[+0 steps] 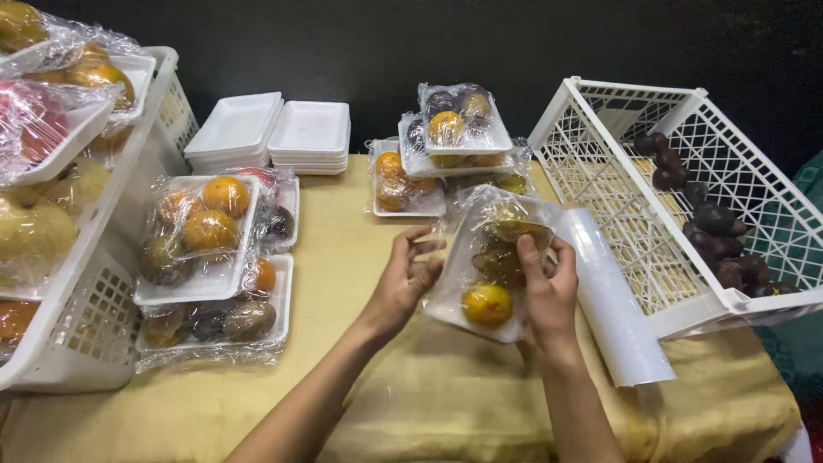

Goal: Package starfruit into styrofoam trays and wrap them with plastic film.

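White foam trays of wrapped fruit point(206, 249) lie at the left on the yellow tablecloth point(343, 283). Left hand point(403, 283), fingers spread, steadies the wrapped fruit tray point(489, 274) held above the table's middle; right hand point(549, 291) pinches its film. Beside them lies a cling-film roll point(613, 300), then a tilted white crate point(686, 197).
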